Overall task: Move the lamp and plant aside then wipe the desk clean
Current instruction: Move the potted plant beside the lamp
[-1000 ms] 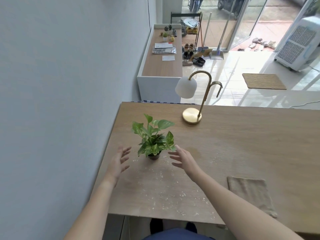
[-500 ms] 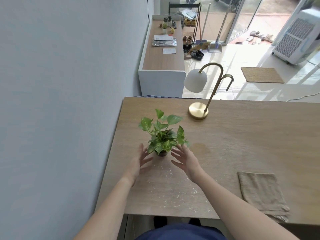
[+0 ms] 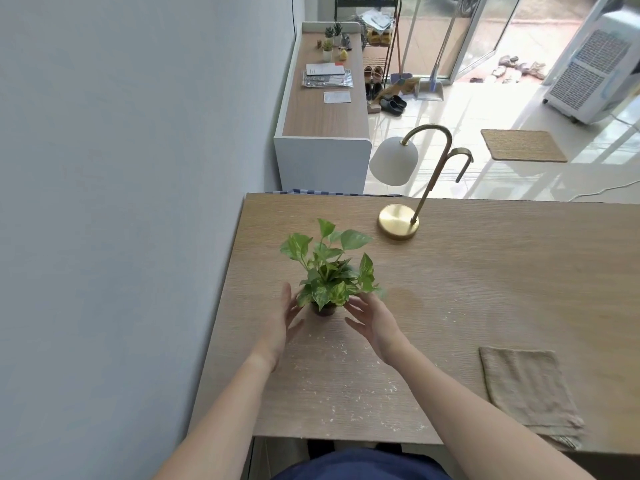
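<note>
A small green leafy plant (image 3: 329, 268) in a dark pot stands on the wooden desk (image 3: 485, 278), left of centre. My left hand (image 3: 282, 327) is at the pot's left side and my right hand (image 3: 372, 320) at its right, fingers straight, close to the pot; contact is hard to tell under the leaves. A brass lamp (image 3: 398, 221) with a white shade stands behind the plant near the desk's far edge. A folded beige cloth (image 3: 526, 386) lies at the front right. Pale crumbs (image 3: 349, 386) are scattered over the desk in front of the plant.
A grey wall (image 3: 121, 202) runs along the desk's left edge. Beyond the desk stand a low cabinet (image 3: 322, 116) with papers and small pots, a shoe rack, a floor mat (image 3: 523, 145) and a white air cooler (image 3: 595, 67).
Both hands have closed in from either side of the plant until they flank the pot. The camera view has shifted slightly.
</note>
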`<action>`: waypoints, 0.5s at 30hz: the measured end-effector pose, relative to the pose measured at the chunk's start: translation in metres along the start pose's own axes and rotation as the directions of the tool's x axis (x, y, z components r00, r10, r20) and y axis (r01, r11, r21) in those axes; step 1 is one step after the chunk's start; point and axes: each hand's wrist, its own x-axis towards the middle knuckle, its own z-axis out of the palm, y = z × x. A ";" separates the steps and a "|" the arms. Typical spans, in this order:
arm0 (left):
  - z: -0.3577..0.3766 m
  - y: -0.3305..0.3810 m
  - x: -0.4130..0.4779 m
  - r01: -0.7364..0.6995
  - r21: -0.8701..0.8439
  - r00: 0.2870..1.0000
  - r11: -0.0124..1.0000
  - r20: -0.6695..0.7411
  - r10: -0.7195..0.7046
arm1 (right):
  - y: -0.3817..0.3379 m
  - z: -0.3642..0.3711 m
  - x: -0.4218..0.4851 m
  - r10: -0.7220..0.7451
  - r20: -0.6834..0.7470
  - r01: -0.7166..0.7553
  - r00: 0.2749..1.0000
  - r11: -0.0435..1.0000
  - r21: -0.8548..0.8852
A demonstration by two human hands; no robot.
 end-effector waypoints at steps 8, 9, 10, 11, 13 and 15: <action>0.015 0.025 0.000 -0.015 -0.096 1.000 0.995 -0.013 0.014 | -0.023 -0.004 -0.007 -0.040 0.118 0.055 0.992 0.990 -0.128; 0.016 0.030 0.001 -0.013 -0.096 1.000 0.995 -0.004 0.013 | -0.028 -0.005 -0.007 -0.039 0.136 0.058 0.990 0.989 -0.136; 0.017 0.035 0.001 -0.010 -0.096 1.000 0.995 0.010 0.011 | -0.032 -0.006 -0.007 -0.037 0.156 0.059 0.987 0.988 -0.143; 0.018 0.040 0.002 -0.008 -0.096 1.000 0.995 0.024 0.010 | -0.037 -0.007 -0.007 -0.030 0.176 0.057 0.984 0.987 -0.153; 0.019 0.049 0.005 -0.005 -0.092 0.999 0.996 0.049 0.010 | -0.049 -0.009 -0.008 -0.012 0.222 0.050 0.975 0.984 -0.170; 0.021 0.059 0.006 -0.003 -0.078 0.997 0.997 0.077 0.009 | -0.062 -0.010 -0.010 0.016 0.268 0.032 0.963 0.985 -0.172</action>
